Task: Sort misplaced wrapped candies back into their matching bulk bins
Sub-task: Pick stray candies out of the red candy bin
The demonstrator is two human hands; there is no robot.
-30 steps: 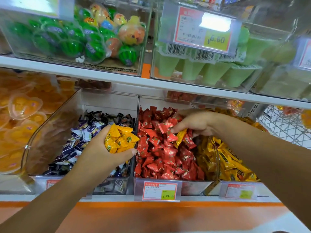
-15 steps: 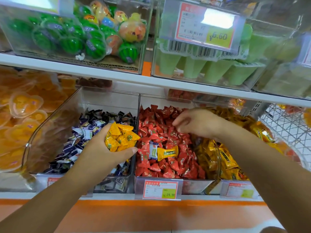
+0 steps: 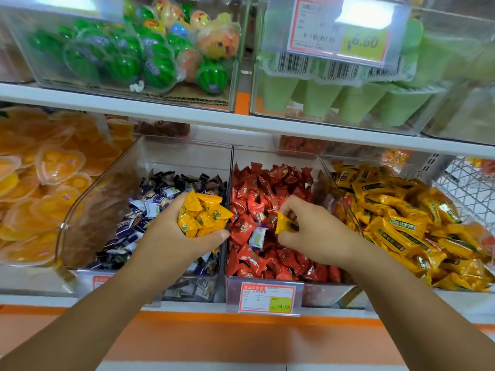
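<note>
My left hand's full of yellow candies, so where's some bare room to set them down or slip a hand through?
Bare: the orange ledge in front of the price tags, and the back of the purple-candy bin behind its pile. Crowded: the red bin and the yellow bin are heaped almost wall to wall.

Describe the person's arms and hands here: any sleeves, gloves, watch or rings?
Both arms are bare to the frame edge: no sleeve on the left forearm or right forearm. The left hand and right hand are ungloved. No watch, bracelet or ring shows on the wrists or visible fingers.
</note>
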